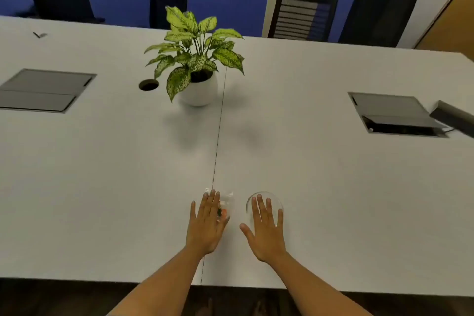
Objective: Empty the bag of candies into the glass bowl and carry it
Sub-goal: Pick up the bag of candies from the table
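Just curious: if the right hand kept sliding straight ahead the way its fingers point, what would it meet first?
The glass bowl. The right hand already has its fingertips over it, though whether they touch the glass is unclear. Past the bowl, the table looks bare.

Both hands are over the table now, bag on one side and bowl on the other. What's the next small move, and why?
Probably close the left hand on the candy bag. Both hands are open and flat, the bag lies unlifted under the left fingers, and the glass bowl under the right hand looks empty.
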Tool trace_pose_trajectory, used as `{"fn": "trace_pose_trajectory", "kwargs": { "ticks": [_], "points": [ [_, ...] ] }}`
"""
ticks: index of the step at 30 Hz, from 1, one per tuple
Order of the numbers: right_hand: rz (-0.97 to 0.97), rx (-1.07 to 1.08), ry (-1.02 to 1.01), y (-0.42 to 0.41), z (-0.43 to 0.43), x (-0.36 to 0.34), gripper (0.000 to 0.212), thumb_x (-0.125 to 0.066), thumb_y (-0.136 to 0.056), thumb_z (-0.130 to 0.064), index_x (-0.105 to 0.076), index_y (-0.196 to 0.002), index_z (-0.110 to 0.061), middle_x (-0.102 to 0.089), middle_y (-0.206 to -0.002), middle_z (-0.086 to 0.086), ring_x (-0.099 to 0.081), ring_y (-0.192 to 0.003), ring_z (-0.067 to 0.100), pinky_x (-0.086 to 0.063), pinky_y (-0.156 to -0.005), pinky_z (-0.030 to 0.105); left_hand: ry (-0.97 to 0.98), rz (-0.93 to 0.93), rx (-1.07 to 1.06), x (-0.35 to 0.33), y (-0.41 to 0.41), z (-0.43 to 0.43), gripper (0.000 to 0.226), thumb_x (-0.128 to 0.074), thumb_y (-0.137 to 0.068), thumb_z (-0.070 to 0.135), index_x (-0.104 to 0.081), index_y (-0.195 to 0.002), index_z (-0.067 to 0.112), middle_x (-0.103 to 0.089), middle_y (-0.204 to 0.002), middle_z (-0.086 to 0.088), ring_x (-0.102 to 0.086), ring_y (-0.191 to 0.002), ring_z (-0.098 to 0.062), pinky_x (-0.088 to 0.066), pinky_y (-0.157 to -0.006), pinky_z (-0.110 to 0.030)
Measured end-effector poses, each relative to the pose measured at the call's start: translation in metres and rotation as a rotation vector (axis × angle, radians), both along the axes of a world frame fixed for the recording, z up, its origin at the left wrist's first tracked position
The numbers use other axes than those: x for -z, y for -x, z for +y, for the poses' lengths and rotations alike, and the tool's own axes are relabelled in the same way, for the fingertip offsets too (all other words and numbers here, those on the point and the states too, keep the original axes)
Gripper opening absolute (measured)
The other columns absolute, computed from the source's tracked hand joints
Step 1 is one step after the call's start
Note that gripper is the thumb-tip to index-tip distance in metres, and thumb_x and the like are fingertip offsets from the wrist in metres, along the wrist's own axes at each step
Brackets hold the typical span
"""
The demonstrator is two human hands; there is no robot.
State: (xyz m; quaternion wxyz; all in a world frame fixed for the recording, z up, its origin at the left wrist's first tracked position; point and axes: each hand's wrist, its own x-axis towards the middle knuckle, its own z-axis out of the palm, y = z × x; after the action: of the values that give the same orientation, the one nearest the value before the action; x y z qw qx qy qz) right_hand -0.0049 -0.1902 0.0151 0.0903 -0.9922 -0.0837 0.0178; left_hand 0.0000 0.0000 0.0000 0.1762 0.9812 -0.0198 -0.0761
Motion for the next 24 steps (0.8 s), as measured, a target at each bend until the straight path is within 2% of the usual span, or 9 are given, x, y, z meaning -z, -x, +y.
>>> {"fn": "trace_pose_trajectory", "kwargs": {
  "ticks": [3, 4, 7, 10, 11, 15, 20, 22, 24],
  "points": [
    [0.082, 0.015, 0.028, 0.002, -0.009, 0.014, 0.075, 0.006, -0.084, -0.070, 0.036, -0.140, -0.030, 0.030, -0.157, -0.007, 0.043, -0.135, 0.011, 0.016, -0.114, 0.050, -0.052, 0.041, 0.034, 0.009, 0.011, 0.005, 0.075, 0.003, -0.085, 0.064, 0.019, -0.146, 0.025, 0.025, -0.155, 0.011, 0.043, -0.131, 0.002, 0.018, -0.117, -0.043],
    [0.149, 0.021, 0.034, 0.004, -0.014, 0.019, 0.076, 0.009, -0.081, -0.071, 0.038, -0.139, -0.029, 0.030, -0.157, -0.006, 0.046, -0.133, 0.011, 0.020, -0.113, 0.050, -0.061, 0.066, 0.025, 0.015, 0.016, 0.007, 0.074, 0.002, -0.085, 0.065, 0.018, -0.146, 0.026, 0.024, -0.156, 0.011, 0.044, -0.130, 0.004, 0.019, -0.117, -0.043],
    [0.157, 0.047, 0.064, 0.004, -0.019, 0.024, 0.080, 0.007, -0.082, -0.070, 0.026, -0.145, -0.025, 0.016, -0.160, -0.001, 0.047, -0.132, 0.010, 0.025, -0.110, 0.047, -0.057, 0.095, 0.007, 0.021, 0.019, 0.005, 0.072, -0.008, -0.091, 0.062, 0.020, -0.147, 0.027, 0.023, -0.157, 0.008, 0.047, -0.127, 0.006, 0.026, -0.112, -0.038],
    [0.169, 0.048, 0.042, 0.003, -0.020, 0.025, 0.073, 0.002, -0.085, -0.069, 0.028, -0.143, -0.032, 0.011, -0.160, -0.001, 0.045, -0.133, 0.009, 0.023, -0.110, 0.047, -0.087, 0.112, 0.018, 0.021, 0.012, 0.002, 0.075, 0.002, -0.085, 0.064, 0.035, -0.140, 0.026, 0.031, -0.153, 0.008, 0.050, -0.125, 0.003, 0.028, -0.111, -0.039],
    [0.171, 0.047, 0.032, 0.003, -0.020, 0.025, 0.072, 0.002, -0.085, -0.069, 0.028, -0.143, -0.033, 0.010, -0.160, -0.001, 0.045, -0.133, 0.008, 0.023, -0.110, 0.047, -0.088, 0.113, 0.018, 0.021, 0.010, 0.000, 0.075, 0.002, -0.085, 0.064, 0.036, -0.139, 0.025, 0.032, -0.152, 0.008, 0.048, -0.128, 0.001, 0.028, -0.111, -0.039],
    [0.137, 0.061, 0.036, -0.002, -0.016, 0.021, 0.071, -0.002, -0.088, -0.067, 0.027, -0.144, -0.033, 0.001, -0.161, 0.002, 0.043, -0.135, 0.010, 0.019, -0.111, 0.048, -0.015, 0.110, -0.036, 0.022, -0.002, -0.006, 0.072, -0.018, -0.095, 0.057, 0.019, -0.146, 0.021, 0.020, -0.159, 0.002, 0.022, -0.146, -0.015, 0.024, -0.114, -0.040],
    [0.083, 0.064, 0.054, -0.009, -0.010, 0.006, 0.072, -0.008, -0.093, -0.061, 0.016, -0.149, -0.024, -0.031, -0.155, 0.010, 0.032, -0.143, 0.016, 0.008, -0.111, 0.049, 0.052, 0.126, -0.151, 0.022, -0.020, -0.014, 0.076, -0.026, -0.095, 0.056, 0.013, -0.150, 0.019, 0.013, -0.162, -0.003, 0.014, -0.149, -0.024, 0.007, -0.119, -0.049],
    [0.091, 0.043, 0.043, -0.014, -0.008, 0.006, 0.072, -0.008, -0.093, -0.062, 0.017, -0.149, -0.025, -0.028, -0.156, 0.009, 0.033, -0.142, 0.016, 0.008, -0.111, 0.049, 0.074, 0.164, -0.214, 0.022, -0.027, -0.015, 0.078, -0.030, -0.095, 0.056, 0.010, -0.151, 0.020, 0.012, -0.162, -0.006, 0.010, -0.149, -0.030, 0.001, -0.119, -0.053],
    [0.117, 0.023, 0.026, -0.018, -0.007, 0.010, 0.072, -0.010, -0.093, -0.063, 0.015, -0.150, -0.025, -0.014, -0.159, 0.005, 0.037, -0.140, 0.013, 0.012, -0.112, 0.049, 0.102, 0.237, -0.303, 0.021, -0.035, -0.017, 0.083, -0.037, -0.093, 0.056, 0.009, -0.152, 0.021, 0.007, -0.163, -0.011, 0.001, -0.149, -0.037, -0.009, -0.118, -0.056]
  ]
}}
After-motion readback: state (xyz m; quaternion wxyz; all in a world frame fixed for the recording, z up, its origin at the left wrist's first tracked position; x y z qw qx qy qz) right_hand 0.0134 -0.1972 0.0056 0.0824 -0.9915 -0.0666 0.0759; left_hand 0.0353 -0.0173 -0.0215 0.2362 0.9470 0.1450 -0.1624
